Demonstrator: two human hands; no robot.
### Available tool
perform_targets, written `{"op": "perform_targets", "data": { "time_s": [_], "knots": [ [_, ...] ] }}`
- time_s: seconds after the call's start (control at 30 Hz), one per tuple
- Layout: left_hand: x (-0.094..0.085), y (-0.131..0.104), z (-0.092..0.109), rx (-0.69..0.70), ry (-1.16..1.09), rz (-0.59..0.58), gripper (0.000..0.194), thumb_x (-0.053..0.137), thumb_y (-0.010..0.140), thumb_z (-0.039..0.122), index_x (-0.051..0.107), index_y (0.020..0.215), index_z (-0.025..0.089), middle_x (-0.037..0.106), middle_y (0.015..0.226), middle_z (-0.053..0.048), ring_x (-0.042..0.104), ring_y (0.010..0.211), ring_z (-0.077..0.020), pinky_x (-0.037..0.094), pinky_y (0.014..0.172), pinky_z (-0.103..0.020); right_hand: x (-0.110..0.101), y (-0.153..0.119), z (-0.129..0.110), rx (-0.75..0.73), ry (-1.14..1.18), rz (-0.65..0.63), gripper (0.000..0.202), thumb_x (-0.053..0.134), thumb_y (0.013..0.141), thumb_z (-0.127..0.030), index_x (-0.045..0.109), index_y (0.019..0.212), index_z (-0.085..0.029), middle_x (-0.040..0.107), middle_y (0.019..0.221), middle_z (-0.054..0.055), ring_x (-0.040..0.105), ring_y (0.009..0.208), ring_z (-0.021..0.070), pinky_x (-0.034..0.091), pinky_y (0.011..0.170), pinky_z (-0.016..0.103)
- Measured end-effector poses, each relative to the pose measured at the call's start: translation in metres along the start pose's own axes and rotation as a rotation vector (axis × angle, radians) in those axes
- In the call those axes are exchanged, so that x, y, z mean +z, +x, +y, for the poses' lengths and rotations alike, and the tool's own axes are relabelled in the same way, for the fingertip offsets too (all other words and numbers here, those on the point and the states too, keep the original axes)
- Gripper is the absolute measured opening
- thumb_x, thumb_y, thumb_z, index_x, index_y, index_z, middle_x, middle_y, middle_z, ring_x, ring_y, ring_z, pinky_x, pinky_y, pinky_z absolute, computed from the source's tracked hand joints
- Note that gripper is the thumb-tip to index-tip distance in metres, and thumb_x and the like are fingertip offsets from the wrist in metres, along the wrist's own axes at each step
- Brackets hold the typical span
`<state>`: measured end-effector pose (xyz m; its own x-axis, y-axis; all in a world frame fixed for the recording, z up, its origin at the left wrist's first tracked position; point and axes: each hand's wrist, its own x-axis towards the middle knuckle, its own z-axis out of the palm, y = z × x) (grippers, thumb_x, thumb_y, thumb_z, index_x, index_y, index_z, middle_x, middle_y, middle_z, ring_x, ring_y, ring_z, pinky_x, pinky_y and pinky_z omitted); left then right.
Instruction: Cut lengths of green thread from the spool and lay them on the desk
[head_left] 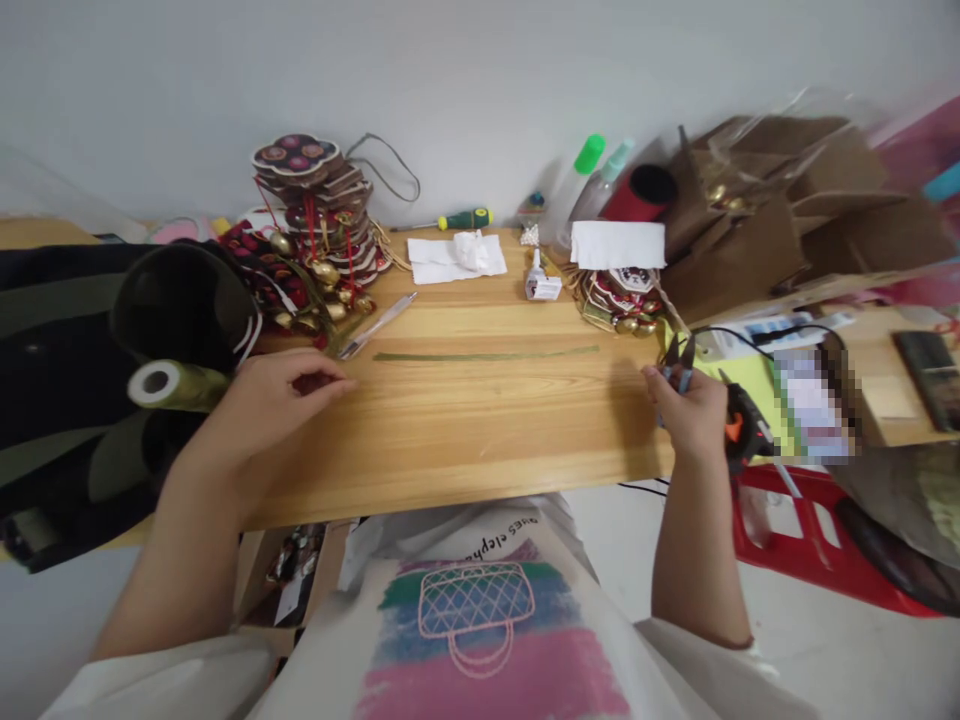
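Note:
A thin green cord (487,356) lies nearly straight across the middle of the wooden table (480,420). Left of its end is my left hand (296,390), fingers bent and thumb close to the fingertips; whether anything is between them is too small to tell. At the table's right side my right hand (690,400) grips small pliers (681,362) with grey-blue handles, their jaws pointing away from me. A pen-like tool (379,325) rests beyond my left hand. A roll of green ribbon (176,386) is beside my left wrist.
Stacked ornaments with bells (322,215) stand at the back left. Along the back are a screwdriver (465,219), white tissue (457,257), a small glue bottle (535,275) and more ornaments (622,295). At right are cardboard boxes (765,240) and a black-orange glue gun (742,425).

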<state>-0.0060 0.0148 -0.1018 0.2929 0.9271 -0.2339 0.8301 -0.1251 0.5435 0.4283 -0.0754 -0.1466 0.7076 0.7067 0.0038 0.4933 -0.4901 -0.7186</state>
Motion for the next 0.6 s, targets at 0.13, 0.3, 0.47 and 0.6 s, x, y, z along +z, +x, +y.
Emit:
{"op": "perform_targets", "data": {
  "time_s": [0.13, 0.3, 0.47, 0.6],
  "knots": [
    [0.006, 0.006, 0.002, 0.02, 0.196, 0.002, 0.031, 0.047, 0.082, 0.042, 0.065, 0.082, 0.017, 0.067, 0.082, -0.005, 0.056, 0.074, -0.0178, 0.042, 0.072, -0.029, 0.007, -0.002, -0.011, -0.018, -0.01, -0.029, 0.029, 0.065, 0.062, -0.046, 0.057, 0.061, -0.018, 0.051, 0.047, -0.002, 0.044, 0.046, 0.0113, 0.035, 0.047, 0.026],
    [0.008, 0.013, 0.003, 0.01, 0.447, -0.073, 0.029, 0.04, 0.086, 0.032, 0.063, 0.085, 0.015, 0.066, 0.089, -0.01, 0.059, 0.081, -0.0231, 0.042, 0.074, -0.033, 0.015, -0.003, -0.012, -0.021, 0.019, -0.068, 0.035, 0.066, 0.061, -0.052, 0.058, 0.061, -0.018, 0.053, 0.046, -0.001, 0.045, 0.045, 0.0118, 0.035, 0.046, 0.026],
    [0.009, 0.015, 0.005, -0.017, 0.544, -0.116, 0.028, 0.037, 0.087, 0.029, 0.062, 0.086, 0.016, 0.066, 0.092, -0.011, 0.061, 0.087, -0.0253, 0.043, 0.077, -0.034, 0.022, -0.003, -0.014, -0.005, 0.018, -0.08, 0.033, 0.066, 0.06, -0.05, 0.058, 0.061, -0.018, 0.052, 0.046, -0.001, 0.045, 0.046, 0.0124, 0.037, 0.049, 0.028],
    [0.007, 0.015, 0.008, -0.044, 0.59, -0.138, 0.029, 0.035, 0.088, 0.029, 0.061, 0.088, 0.015, 0.066, 0.097, -0.014, 0.062, 0.091, -0.0278, 0.045, 0.079, -0.036, 0.026, -0.002, -0.017, -0.019, -0.026, -0.098, 0.029, 0.064, 0.063, -0.046, 0.057, 0.06, -0.018, 0.05, 0.047, -0.002, 0.045, 0.048, 0.0122, 0.037, 0.053, 0.028]
  ]
}}
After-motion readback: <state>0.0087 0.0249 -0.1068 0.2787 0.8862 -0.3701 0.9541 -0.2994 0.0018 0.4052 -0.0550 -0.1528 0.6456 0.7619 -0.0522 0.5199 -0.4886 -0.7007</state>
